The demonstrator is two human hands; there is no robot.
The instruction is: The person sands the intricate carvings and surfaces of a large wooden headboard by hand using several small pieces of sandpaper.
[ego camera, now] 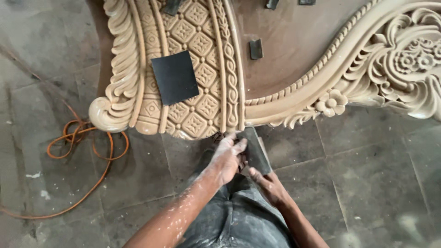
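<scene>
Grey stone floor tiles [367,183], dusty and flecked with white, fill the scene, with an orange cable [87,151] looping across them at the left. Above lies a carved wooden panel [138,59] with lattice, rope and flower relief, cut off at the top and right edges. 1 dark sandpaper sheet [174,77] rests flat on its lattice band; 3 small dark blocks on the smooth board are partly cropped and hard to identify. Below the panel's lower edge, the left hand [227,158] pinches a second sandpaper piece [255,149] at its top, and the right hand [268,183] grips its lower end, fingers mostly hidden underneath.
</scene>
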